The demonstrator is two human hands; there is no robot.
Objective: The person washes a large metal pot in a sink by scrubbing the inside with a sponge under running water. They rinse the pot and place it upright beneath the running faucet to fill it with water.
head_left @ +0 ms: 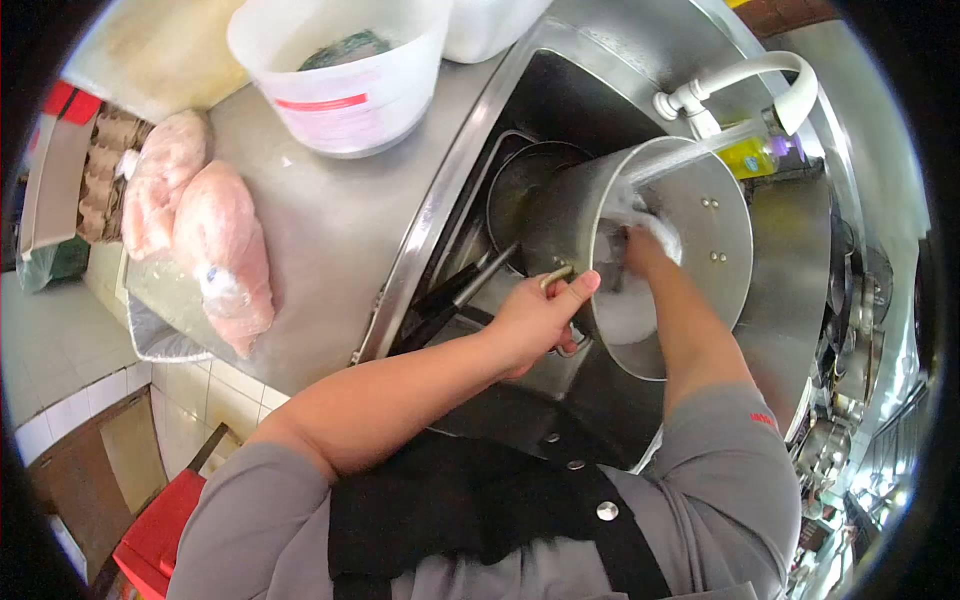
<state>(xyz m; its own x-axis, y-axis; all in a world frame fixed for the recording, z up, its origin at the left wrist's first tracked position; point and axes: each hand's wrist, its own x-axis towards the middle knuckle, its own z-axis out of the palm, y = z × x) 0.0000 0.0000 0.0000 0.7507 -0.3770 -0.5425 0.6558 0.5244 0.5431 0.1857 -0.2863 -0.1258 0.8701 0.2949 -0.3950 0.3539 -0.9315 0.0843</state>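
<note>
A large metal pot (565, 222) lies tilted in the sink with its mouth turned toward the right. My left hand (535, 318) is closed around one of its side handles at the rim. My right hand (645, 250) reaches inside the pot, in the splashing water; its fingers are hidden, so I cannot see what they hold. Water runs from the white tap (795, 95) into the pot, and whitish water lies along the inner wall. Behind the pot, a dark frying pan (508, 200) rests in the sink, its long handle pointing toward me.
On the steel counter (330, 230) to the left lie two wrapped pieces of pale pink meat (225, 235). A translucent white bucket (345, 110) stands near the sink's edge. A yellow bottle (748, 158) is behind the tap. Egg trays (100, 180) are at the far left.
</note>
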